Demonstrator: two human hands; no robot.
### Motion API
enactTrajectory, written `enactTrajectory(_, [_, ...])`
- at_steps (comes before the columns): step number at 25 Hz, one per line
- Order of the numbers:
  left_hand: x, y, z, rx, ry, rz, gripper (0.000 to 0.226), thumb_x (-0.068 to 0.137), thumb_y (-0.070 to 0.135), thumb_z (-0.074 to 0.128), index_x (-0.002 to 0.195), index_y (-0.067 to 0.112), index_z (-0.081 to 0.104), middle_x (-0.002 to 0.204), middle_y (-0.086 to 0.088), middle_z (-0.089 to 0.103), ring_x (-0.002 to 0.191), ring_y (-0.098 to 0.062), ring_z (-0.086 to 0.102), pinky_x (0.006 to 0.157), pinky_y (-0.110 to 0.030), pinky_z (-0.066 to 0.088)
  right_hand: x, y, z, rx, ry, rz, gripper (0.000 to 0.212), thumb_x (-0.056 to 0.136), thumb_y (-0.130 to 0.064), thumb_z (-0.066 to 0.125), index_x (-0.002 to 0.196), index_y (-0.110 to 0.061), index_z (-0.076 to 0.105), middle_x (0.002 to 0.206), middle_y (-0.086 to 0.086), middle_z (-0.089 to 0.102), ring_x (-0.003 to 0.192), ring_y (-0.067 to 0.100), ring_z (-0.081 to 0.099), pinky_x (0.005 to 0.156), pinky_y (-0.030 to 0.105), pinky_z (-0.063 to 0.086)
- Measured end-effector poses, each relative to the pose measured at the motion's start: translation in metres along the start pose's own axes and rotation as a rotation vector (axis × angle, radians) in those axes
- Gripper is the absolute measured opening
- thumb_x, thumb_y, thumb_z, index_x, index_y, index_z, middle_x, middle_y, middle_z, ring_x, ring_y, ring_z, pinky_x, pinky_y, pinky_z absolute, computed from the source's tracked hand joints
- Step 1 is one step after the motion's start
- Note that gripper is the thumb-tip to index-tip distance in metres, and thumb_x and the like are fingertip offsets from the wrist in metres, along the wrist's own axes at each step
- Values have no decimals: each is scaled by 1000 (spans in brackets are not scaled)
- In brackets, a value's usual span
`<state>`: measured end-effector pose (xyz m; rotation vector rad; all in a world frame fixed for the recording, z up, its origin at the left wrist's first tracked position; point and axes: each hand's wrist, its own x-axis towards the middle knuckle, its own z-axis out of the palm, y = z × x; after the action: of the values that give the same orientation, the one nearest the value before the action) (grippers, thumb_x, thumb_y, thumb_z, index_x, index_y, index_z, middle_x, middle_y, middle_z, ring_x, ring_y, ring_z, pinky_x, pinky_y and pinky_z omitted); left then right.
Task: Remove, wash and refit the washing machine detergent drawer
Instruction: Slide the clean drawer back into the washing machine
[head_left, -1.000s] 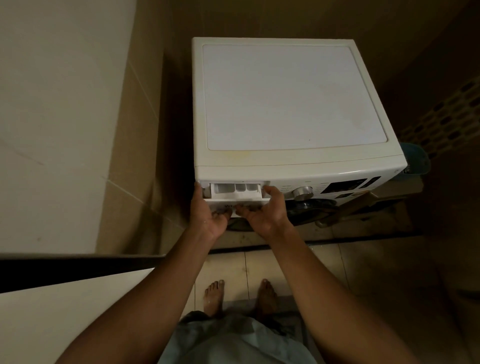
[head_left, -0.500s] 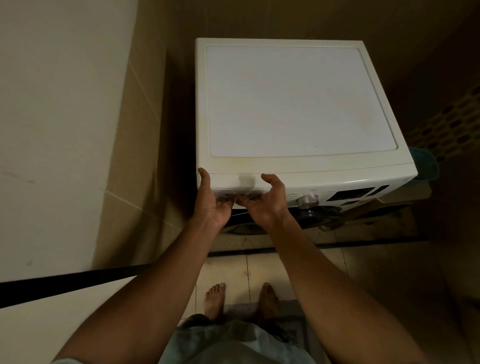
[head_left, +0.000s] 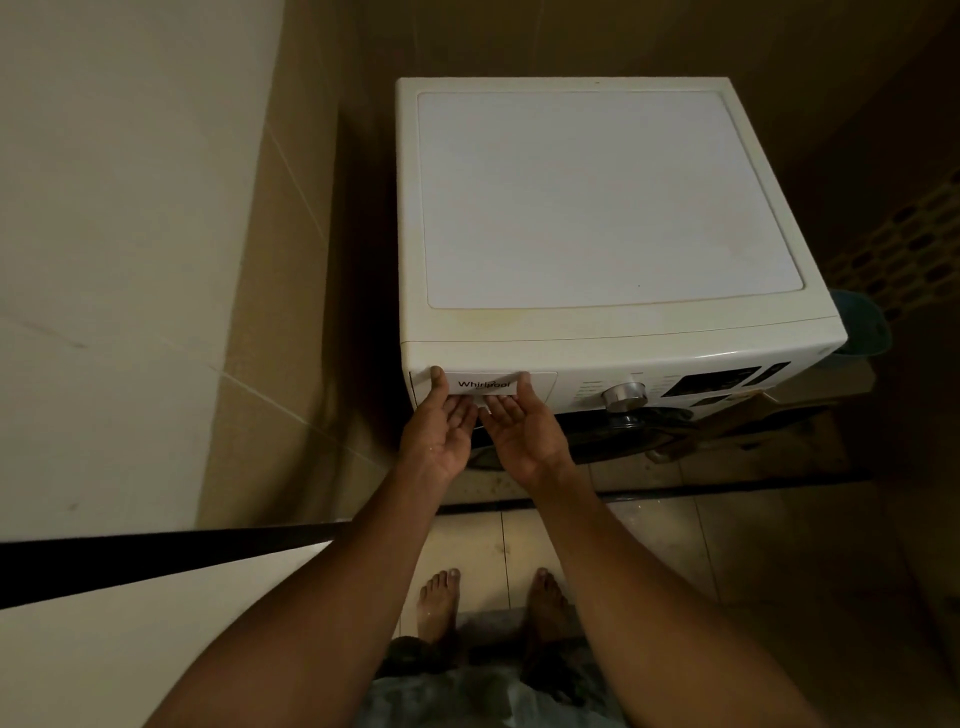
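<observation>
A white front-loading washing machine (head_left: 597, 208) stands against the tiled wall. Its detergent drawer (head_left: 488, 383) sits flush in the upper left of the front panel, white with a brand name printed on it. My left hand (head_left: 441, 426) is palm up under the drawer's left half, thumb on the drawer's upper left corner. My right hand (head_left: 519, 426) is palm up beside it, thumb on the drawer face at the right. Both hands' fingers reach straight toward the drawer's lower edge, and their tips are partly hidden there.
A silver dial (head_left: 623, 396) and a dark display (head_left: 714, 384) lie right of the drawer. The dark door glass (head_left: 623, 426) is below. A teal tub (head_left: 857, 322) stands at the machine's right. A tiled wall (head_left: 130, 260) rises on the left. My bare feet (head_left: 488, 603) stand on floor tiles.
The drawer went from pulled out, with its compartments showing, to pushed flush into the machine. Both hands moved forward with it and now lie flatter beneath its front.
</observation>
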<state>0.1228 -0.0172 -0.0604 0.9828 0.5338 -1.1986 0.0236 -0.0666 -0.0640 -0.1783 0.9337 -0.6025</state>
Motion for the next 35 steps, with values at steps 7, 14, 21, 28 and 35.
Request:
enactTrajectory(7, [18, -16, -4, -56, -1, 50, 46, 88, 41, 66, 113, 3, 62, 102, -9, 67, 96, -18, 64, 88, -27, 55, 27, 19, -9, 87, 5, -92, 50, 94, -33, 59, 132, -1, 51, 132, 22, 59, 120, 29, 61, 109, 40, 44])
enactTrajectory(14, [9, -42, -32, -87, -33, 110, 74, 73, 43, 72, 132, 2, 55, 118, -16, 66, 99, -21, 69, 70, -25, 60, 3, 38, -29, 85, -6, -133, 43, 98, -29, 54, 130, -1, 52, 131, 24, 59, 121, 31, 60, 108, 43, 44])
enactTrajectory(21, [-50, -75, -91, -78, -90, 20, 60, 80, 35, 68, 130, 3, 57, 126, -20, 66, 112, -23, 68, 90, -30, 58, -64, 65, -78, 78, -23, -83, 53, 90, -26, 60, 136, -3, 49, 135, 22, 57, 129, 30, 54, 113, 42, 38])
enactTrajectory(28, [-72, -83, -103, -162, -42, -12, 48, 78, 22, 69, 122, 3, 61, 119, -19, 70, 110, -25, 69, 92, -34, 56, -86, 67, -88, 78, 51, -49, 42, 94, -18, 57, 132, 0, 53, 129, 22, 62, 120, 27, 61, 99, 36, 51])
enactTrajectory(35, [-39, -61, -72, -106, -51, 33, 33, 91, 25, 62, 118, 6, 61, 117, -17, 70, 105, -21, 70, 91, -31, 57, -54, 42, -58, 51, -14, -48, 32, 99, -20, 50, 127, -5, 56, 124, 19, 65, 117, 28, 62, 106, 40, 46])
